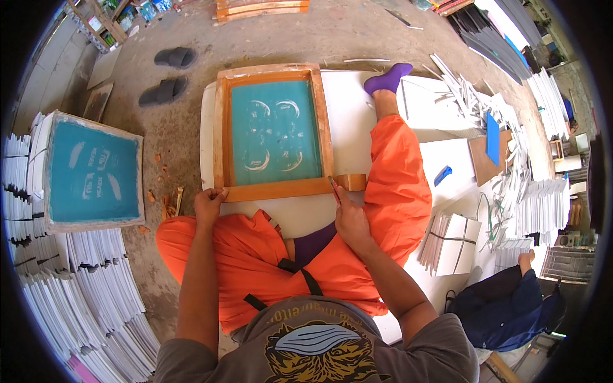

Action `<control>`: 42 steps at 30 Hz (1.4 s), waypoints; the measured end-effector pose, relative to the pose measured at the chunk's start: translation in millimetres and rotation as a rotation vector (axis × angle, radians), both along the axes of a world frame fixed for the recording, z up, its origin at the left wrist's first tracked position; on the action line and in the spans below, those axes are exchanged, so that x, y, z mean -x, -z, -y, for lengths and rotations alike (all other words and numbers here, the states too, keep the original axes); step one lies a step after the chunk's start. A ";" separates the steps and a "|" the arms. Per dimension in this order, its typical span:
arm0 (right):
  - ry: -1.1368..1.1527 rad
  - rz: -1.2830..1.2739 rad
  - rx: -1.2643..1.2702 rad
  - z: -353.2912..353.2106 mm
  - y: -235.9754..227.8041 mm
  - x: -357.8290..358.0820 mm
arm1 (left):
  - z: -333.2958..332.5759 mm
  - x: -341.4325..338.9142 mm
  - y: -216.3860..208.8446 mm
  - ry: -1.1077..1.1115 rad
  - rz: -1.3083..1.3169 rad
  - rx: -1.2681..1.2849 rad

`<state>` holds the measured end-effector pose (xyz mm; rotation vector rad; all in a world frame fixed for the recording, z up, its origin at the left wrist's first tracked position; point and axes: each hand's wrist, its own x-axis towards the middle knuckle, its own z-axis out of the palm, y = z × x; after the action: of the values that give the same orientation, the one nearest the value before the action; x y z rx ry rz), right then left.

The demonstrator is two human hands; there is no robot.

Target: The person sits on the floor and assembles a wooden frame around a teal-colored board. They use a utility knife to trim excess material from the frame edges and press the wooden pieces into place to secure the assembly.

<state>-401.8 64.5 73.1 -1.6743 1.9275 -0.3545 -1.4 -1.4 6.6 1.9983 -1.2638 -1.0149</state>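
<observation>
A person in orange trousers sits on the floor at a wooden screen-printing frame (274, 131) with teal mesh, lying on a white board (357, 115). The left hand (208, 205) pinches its near-left corner; the right hand (350, 214) grips a thin tool (334, 189) beside a brown tape roll (351, 182). Taping the near edge looks barely begun

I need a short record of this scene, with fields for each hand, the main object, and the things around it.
Left hand: grips the near left corner of the wooden screen frame.
Right hand: holds a thin red-handled tool at the frame's near right corner, beside a brown tape roll.
Frame: teal mesh with pale curved shapes, flat on a white board.
Left side: second teal screen on stacked white sheets.
Far floor: two dark sandals.
</observation>
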 end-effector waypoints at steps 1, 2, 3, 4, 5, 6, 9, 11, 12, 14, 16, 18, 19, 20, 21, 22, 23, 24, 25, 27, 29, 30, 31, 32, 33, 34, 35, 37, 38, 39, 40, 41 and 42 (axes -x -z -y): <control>0.001 -0.008 -0.010 0.3 -3.8 -2.6 | 0.0 -0.9 0.2 0.004 -0.005 -0.004; 0.002 -0.016 -0.019 0.5 -5.7 -4.7 | -0.1 -1.9 0.5 0.007 -0.010 -0.008; 0.005 -0.016 -0.027 0.8 -6.0 -5.4 | -0.1 -2.2 1.5 0.005 -0.014 -0.008; 0.007 -0.017 -0.035 0.8 -5.9 -6.1 | -0.1 -2.5 2.4 0.002 -0.018 -0.008; 0.009 -0.018 -0.043 0.9 -6.1 -6.4 | 0.0 -3.0 3.5 -0.001 -0.022 -0.008; 0.009 -0.017 -0.040 0.9 -6.4 -6.4 | 0.2 -1.9 2.0 0.000 -0.017 -0.009; 0.007 -0.014 -0.026 0.5 -7.0 -6.2 | 0.5 0.7 -0.9 -0.001 -0.004 -0.013; 0.003 -0.007 -0.011 -0.8 -6.2 -5.1 | 0.8 1.7 -0.6 -0.001 0.003 -0.015; 0.004 -0.009 -0.012 -0.8 -8.7 -6.4 | 0.1 0.6 1.4 -0.006 -0.001 -0.009; 0.007 -0.012 -0.012 -1.4 -15.9 -10.4 | -1.1 -3.5 9.0 -0.014 -0.009 0.001; 0.009 -0.013 0.005 -2.5 -22.7 -12.6 | -0.6 -5.7 14.1 -0.005 -0.007 0.013; 0.018 -0.023 0.009 -3.1 -26.4 -14.6 | -0.1 -7.2 17.1 0.004 -0.004 0.013; 0.025 -0.032 0.005 -3.2 -27.4 -15.6 | 0.4 -7.3 17.5 0.010 -0.003 0.008; 0.032 -0.041 0.001 -3.2 -27.9 -16.2 | 0.5 -7.6 18.0 0.015 -0.002 0.003; 0.035 -0.051 -0.001 -3.0 -27.3 -16.8 | 0.7 -8.1 19.0 0.014 -0.010 0.007; 0.037 -0.061 -0.003 -2.5 -25.7 -17.1 | 0.8 -8.5 20.2 0.012 -0.018 0.010; 0.039 -0.071 -0.005 -2.1 -23.7 -17.1 | 1.0 -8.9 21.3 0.010 -0.026 0.014; 0.026 -0.081 0.011 -2.5 -20.4 -17.1 | 0.3 -10.5 25.1 0.004 -0.034 0.024; 0.014 -0.092 0.027 -2.9 -17.0 -16.8 | 0.3 -11.7 29.0 -0.002 -0.042 0.035; 0.002 -0.105 0.039 -4.1 -14.0 -17.1 | 0.1 -12.5 31.1 -0.007 -0.047 0.035; 0.004 -0.111 0.032 -4.5 -12.9 -17.8 | -0.2 -10.6 27.7 -0.005 -0.043 0.016; 0.001 -0.095 0.029 -4.3 -11.7 -17.9 | -0.5 -11.6 28.4 -0.006 -0.048 0.018; -0.002 -0.079 0.025 -4.1 -8.9 -17.8 | -0.6 -13.0 29.0 -0.007 -0.054 0.020; -0.005 -0.063 0.022 -3.8 -7.8 -17.8 | -0.8 -14.1 29.7 -0.008 -0.059 0.023; -0.005 -0.077 0.000 -2.9 -9.2 -18.4 | -0.8 -13.0 27.6 -0.006 -0.060 0.020; -0.005 -0.092 -0.022 -2.0 -11.4 -18.9 | -0.9 -11.8 25.4 -0.005 -0.060 0.017; -0.002 -0.103 -0.045 -0.9 -14.4 -19.6 | -0.5 -10.7 23.5 -0.004 -0.061 0.015; 0.004 -0.121 -0.093 1.8 -24.3 -23.4 | -1.6 -13.1 25.3 0.011 -0.095 0.021; 0.004 -0.121 -0.095 1.4 -23.8 -24.1 | -2.1 -14.2 26.2 0.019 -0.113 0.024; 0.006 -0.122 -0.096 1.0 -23.8 -24.1 | -1.7 -13.2 26.0 0.008 -0.127 0.030; 0.003 -0.116 -0.075 -0.5 -17.4 -22.6 | -1.5 -11.5 25.9 -0.002 -0.141 0.037; 0.001 -0.110 -0.054 -1.7 -14.2 -21.5 | -1.4 -10.4 25.6 -0.013 -0.155 0.044; -0.005 -0.109 -0.063 -0.7 -16.7 -22.3 | -1.6 -11.7 26.6 -0.013 -0.156 0.040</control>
<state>-379.5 65.3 89.8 -1.6882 1.9918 -0.2015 10.3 0.2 -20.0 1.8560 -1.1768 -1.1077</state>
